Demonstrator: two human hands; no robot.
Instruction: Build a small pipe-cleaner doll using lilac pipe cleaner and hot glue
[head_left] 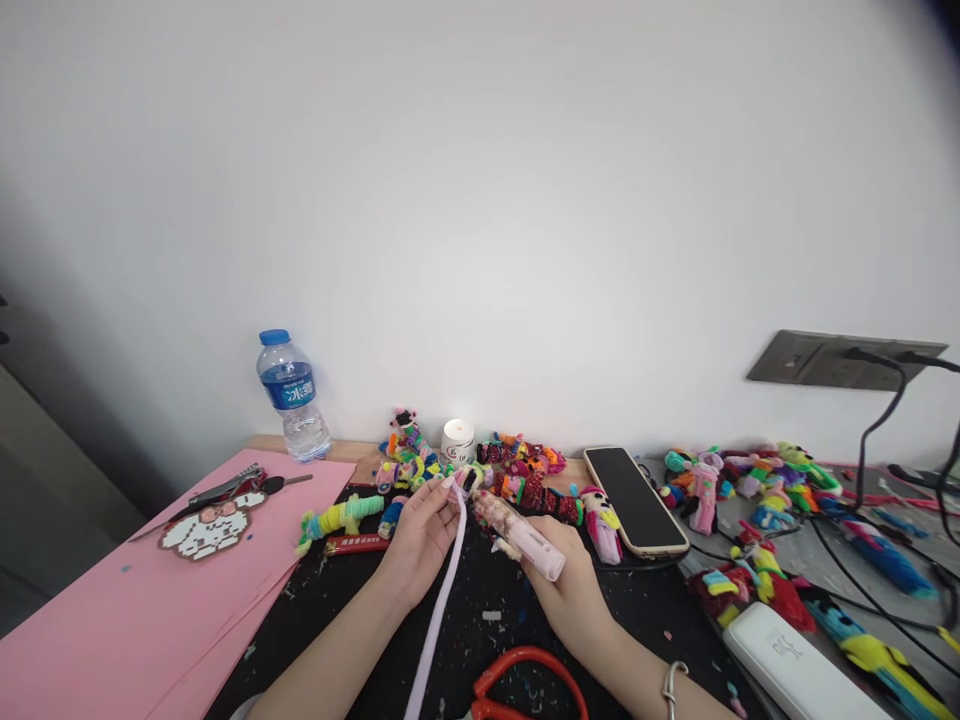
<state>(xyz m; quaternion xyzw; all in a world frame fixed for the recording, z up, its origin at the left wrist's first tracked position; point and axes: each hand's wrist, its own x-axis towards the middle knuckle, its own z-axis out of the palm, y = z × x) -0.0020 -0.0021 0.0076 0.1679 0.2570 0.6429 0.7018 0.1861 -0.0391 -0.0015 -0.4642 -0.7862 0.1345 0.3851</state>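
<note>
"Strip (439, 618), pale lilac: where is it seen?"

"Between my two hands. Its upper end is at the fingertips of my left hand (427, 535); the rest slopes down between my forearms and leaves view at the bottom."

"And the state of each hand?"

"Left: thumb and fingers pinched on the upper end. My right hand (566, 590): fingers closed round a pink tube (525, 540), whose far end points toward my left fingertips. I cannot tell whether it touches the strip; small coloured pieces crowd the spot."

"Beyond the hands?"

"A white jar (457, 440), with fuzzy coloured dolls to either side."

"To the left?"

"Just beside my left hand, a yellow doll (341, 517) and a red bar (356, 545). Farther left, pink paper (112, 610) bearing a white charm (206, 530); a bottle (289, 388) stands upright near its far edge."

"To the right?"

"Beyond my right hand, a phone (637, 500), dark screen up. Farther right, more dolls, black cables and, closer to me, a white block (795, 660). A bracelet (670, 685) circles my right wrist."

"Nearer than the hands?"

"A red handle (531, 654) on the black mat (330, 640), partly cut off by the lower edge of view."
</note>
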